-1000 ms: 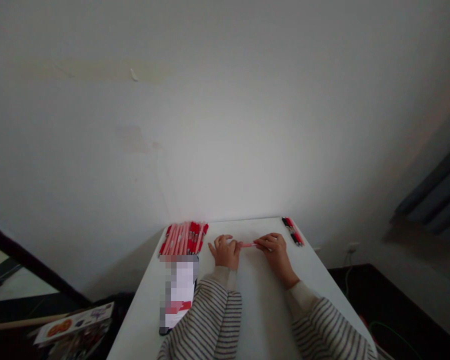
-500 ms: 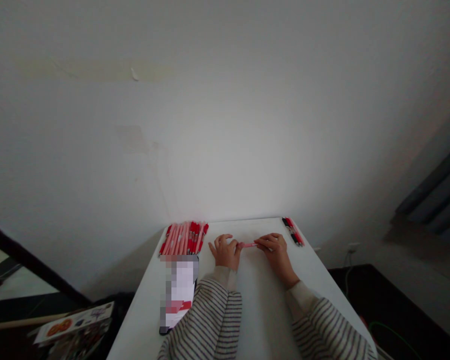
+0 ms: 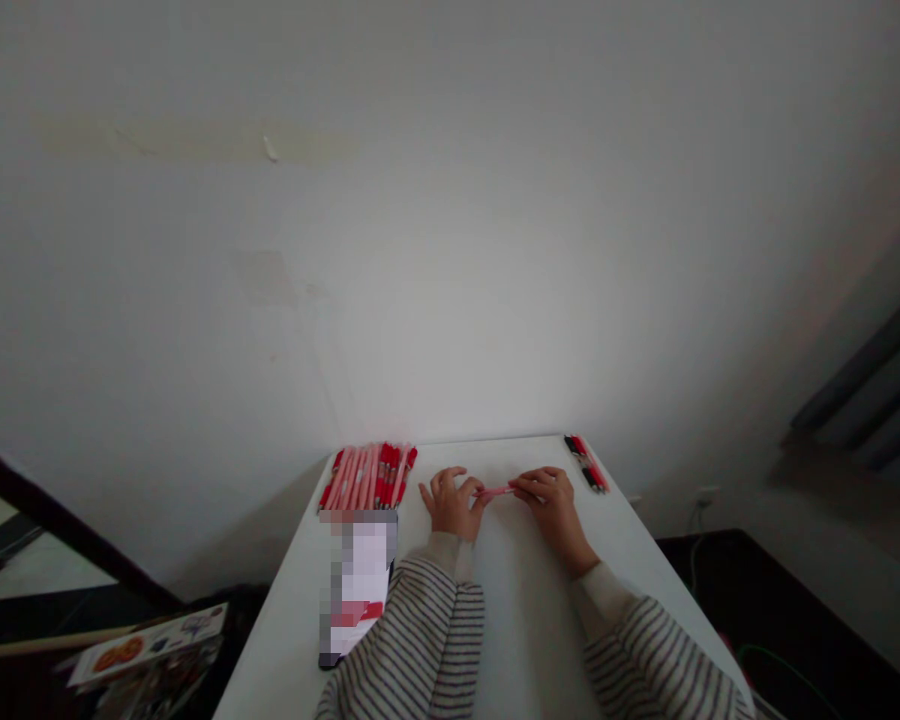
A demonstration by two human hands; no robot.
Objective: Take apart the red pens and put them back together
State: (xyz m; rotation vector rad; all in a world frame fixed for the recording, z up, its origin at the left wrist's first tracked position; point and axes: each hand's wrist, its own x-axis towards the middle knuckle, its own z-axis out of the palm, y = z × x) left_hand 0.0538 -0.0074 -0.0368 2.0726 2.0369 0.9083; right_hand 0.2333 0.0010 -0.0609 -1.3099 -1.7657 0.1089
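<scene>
Between my two hands a slim pink pen [image 3: 498,491] lies crosswise above the white table [image 3: 521,620]. My left hand [image 3: 454,507] pinches its left end with thumb and forefinger, the other fingers raised and spread. At the right end, my right hand [image 3: 551,502] has its fingers closed on the pen, hiding that tip. Left of my hands lies a row of pink and red pens [image 3: 364,477], side by side. Two pens, a black one [image 3: 581,462] and a red one [image 3: 594,468], rest near the table's right edge.
A phone [image 3: 364,585] with a partly blurred screen lies left of my left sleeve. The table's far edge meets a pale wall [image 3: 450,250]. Printed papers [image 3: 150,645] sit in a box below on the left. A wall socket with a cable [image 3: 707,495] is at right.
My left hand has shifted very slightly to the right along the pink pen. My right hand holds its place, and the pens on the table lie as before.
</scene>
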